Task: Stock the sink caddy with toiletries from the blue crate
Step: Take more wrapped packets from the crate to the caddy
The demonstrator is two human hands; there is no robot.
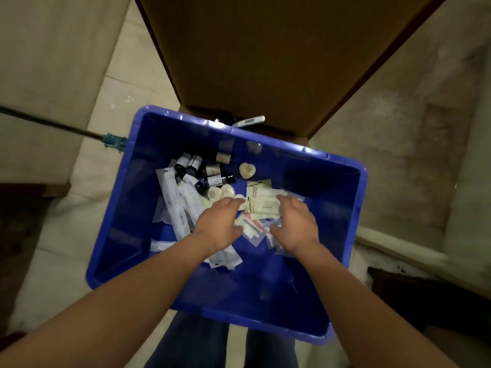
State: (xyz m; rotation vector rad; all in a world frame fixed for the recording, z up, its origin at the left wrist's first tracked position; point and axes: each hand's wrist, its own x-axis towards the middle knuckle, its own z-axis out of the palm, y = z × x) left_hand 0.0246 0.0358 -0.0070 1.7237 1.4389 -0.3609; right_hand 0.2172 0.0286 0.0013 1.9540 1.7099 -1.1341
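The blue crate (342,197) fills the middle of the head view, seen from above. On its floor lie several small dark bottles (212,176), heart-shaped soaps (247,170), long white sachets (175,203) and cream packets (261,200). Both my arms reach down into the crate. My left hand (219,224) rests palm down over the soaps and sachets, fingertips at a soap. My right hand (296,221) lies palm down on the cream packets, fingers spread. Whether either hand grips anything is hidden under the palms. No sink caddy is in view.
A brown wooden door or panel (265,54) stands just beyond the crate's far rim. A white stick-like item (252,120) lies at that rim. A dark metal rod (53,123) with a blue fitting meets the crate's left corner. Beige tiles surround it; my legs show below.
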